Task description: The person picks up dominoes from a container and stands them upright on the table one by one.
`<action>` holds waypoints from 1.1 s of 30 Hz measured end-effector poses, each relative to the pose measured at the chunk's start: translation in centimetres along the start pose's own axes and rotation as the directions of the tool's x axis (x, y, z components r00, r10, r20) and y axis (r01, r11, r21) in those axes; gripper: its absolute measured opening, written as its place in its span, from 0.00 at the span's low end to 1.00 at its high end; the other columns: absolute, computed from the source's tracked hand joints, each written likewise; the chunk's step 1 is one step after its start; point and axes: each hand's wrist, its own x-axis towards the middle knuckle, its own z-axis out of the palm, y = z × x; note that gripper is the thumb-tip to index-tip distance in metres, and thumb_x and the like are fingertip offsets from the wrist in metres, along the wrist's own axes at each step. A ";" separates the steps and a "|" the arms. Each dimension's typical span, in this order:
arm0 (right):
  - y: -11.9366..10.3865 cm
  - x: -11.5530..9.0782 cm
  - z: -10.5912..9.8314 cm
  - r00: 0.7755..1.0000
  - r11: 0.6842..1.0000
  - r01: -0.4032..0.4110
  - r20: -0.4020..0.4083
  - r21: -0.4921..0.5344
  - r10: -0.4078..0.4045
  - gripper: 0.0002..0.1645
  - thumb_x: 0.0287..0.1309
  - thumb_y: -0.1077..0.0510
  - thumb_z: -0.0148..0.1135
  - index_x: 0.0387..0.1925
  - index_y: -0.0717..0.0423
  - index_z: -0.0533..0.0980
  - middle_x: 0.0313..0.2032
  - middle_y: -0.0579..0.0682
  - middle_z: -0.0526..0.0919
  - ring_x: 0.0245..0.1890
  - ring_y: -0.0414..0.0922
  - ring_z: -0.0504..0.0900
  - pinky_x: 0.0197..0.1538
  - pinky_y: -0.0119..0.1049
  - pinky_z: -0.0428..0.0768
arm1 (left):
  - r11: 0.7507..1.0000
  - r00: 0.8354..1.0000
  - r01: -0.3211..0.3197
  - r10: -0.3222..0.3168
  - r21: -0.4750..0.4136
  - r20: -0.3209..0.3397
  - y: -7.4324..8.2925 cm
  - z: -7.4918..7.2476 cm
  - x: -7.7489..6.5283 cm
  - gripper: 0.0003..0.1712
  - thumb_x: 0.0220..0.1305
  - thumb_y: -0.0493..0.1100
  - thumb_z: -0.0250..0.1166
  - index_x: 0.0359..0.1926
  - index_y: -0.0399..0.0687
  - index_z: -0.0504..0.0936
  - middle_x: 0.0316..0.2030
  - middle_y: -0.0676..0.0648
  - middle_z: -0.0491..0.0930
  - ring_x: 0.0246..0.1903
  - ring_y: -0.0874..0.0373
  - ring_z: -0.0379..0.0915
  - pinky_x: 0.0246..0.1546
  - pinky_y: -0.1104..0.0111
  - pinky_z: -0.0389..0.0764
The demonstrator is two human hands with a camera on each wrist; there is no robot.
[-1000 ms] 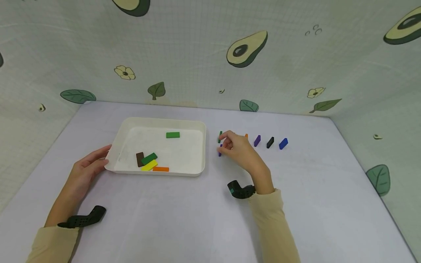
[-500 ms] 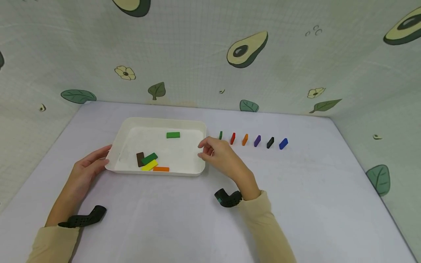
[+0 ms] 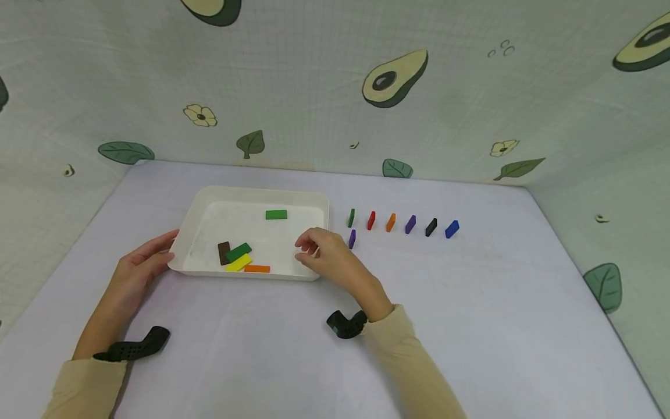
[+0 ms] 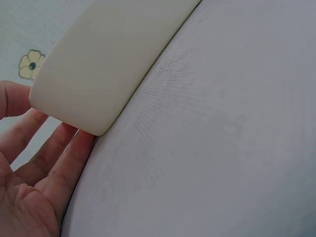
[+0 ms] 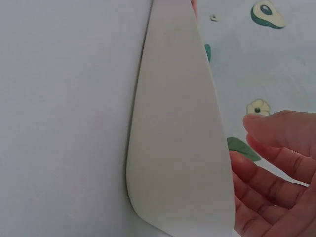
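A white tray (image 3: 209,201) lies on the table with several small flat coloured blocks in it. My left hand (image 3: 137,273) touches the tray's left end with outstretched fingers; in the left wrist view its thumb (image 4: 15,98) is at the rim. My right hand (image 3: 330,256) hovers over the tray's right side, fingers bent loosely, with nothing seen between thumb and fingertips. Inside the tray are a green block (image 3: 276,215), a brown block (image 3: 223,254), a dark green block (image 3: 239,252), a yellow block (image 3: 238,263) and an orange block (image 3: 257,269).
Right of the tray several blocks stand on edge in a row, from a green one (image 3: 351,218) to a blue one (image 3: 452,228). One purple block (image 3: 352,239) stands in front of the green one. A patterned cloth (image 3: 314,87) rises behind the table.
My right hand has left the front purple block and moved left over the tray's right side. That block stays upright on the table. My left hand and the tray have stayed put.
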 end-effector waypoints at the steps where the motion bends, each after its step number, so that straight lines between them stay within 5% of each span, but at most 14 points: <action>1: 0.0 0.1 0.2 1.000 1.000 0.000 0.004 0.000 0.000 0.11 0.57 0.60 0.62 0.41 0.60 0.76 0.37 0.49 0.79 0.38 0.42 0.75 0.44 0.34 0.78 | 1.000 1.000 0.002 -0.002 0.004 -0.001 0.0 0.0 0.0 0.29 0.66 0.47 0.58 0.67 0.55 0.65 0.65 0.61 0.64 0.52 0.82 0.63 0.42 0.91 0.69; 15: -0.9 1.9 2.9 0.998 0.999 0.033 0.058 0.018 -0.034 0.12 0.57 0.60 0.62 0.43 0.60 0.76 0.42 0.52 0.79 0.39 0.43 0.75 0.41 0.24 0.75 | 1.000 1.000 0.000 0.000 0.003 -0.005 0.1 0.2 0.1 0.29 0.66 0.47 0.58 0.67 0.54 0.65 0.65 0.62 0.64 0.52 0.82 0.63 0.43 0.91 0.69; 25: -1.7 4.0 4.9 0.992 0.999 -0.014 0.127 0.043 0.008 0.15 0.57 0.59 0.62 0.47 0.56 0.76 0.41 0.50 0.77 0.38 0.39 0.73 0.40 0.21 0.73 | 1.000 1.000 -0.013 0.013 0.000 -0.014 0.1 0.4 0.1 0.29 0.65 0.45 0.58 0.66 0.51 0.65 0.63 0.61 0.66 0.51 0.80 0.66 0.44 0.89 0.69; 33: -1.9 5.3 6.6 0.987 0.998 0.002 0.158 -0.060 0.007 0.14 0.57 0.58 0.62 0.46 0.53 0.78 0.39 0.47 0.76 0.38 0.38 0.72 0.39 0.20 0.70 | 1.000 1.000 -0.019 0.019 -0.011 -0.008 0.1 0.3 0.1 0.29 0.66 0.45 0.58 0.67 0.49 0.64 0.64 0.60 0.66 0.52 0.80 0.66 0.45 0.89 0.70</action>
